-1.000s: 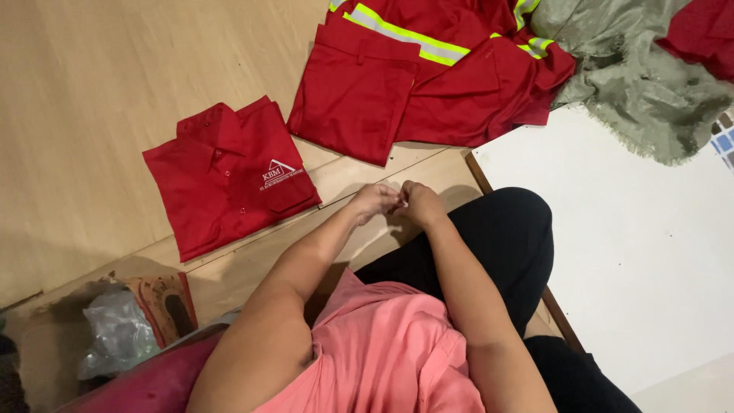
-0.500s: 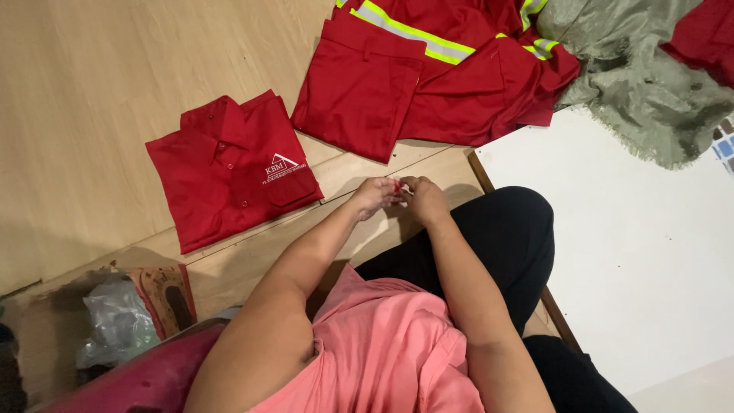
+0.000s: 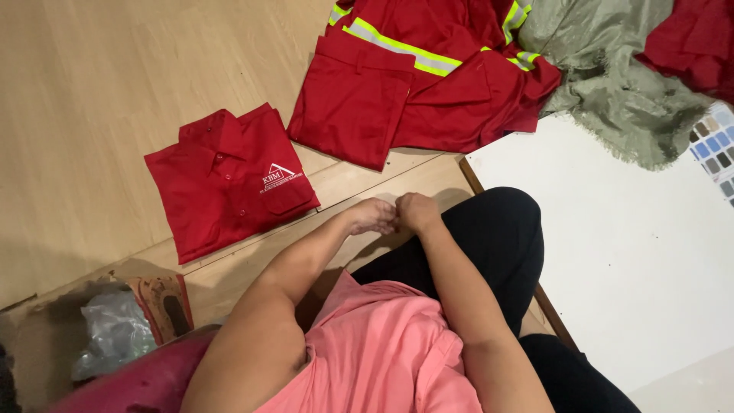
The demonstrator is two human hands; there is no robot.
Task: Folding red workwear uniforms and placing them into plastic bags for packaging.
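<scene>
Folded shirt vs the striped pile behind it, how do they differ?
The folded shirt is a neat rectangle with collar and buttons up; the striped pile is loosely spread and overlapping. The pile carries yellow-and-grey reflective bands; the shirt has none, only a white chest logo. The shirt lies nearer the left hand and right hand. Both are red and lie on the wooden floor.

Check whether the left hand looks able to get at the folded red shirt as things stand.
Probably yes: the left hand is beside the folded red shirt, with only bare wooden floor between, though it is pressed against the right hand.
</scene>
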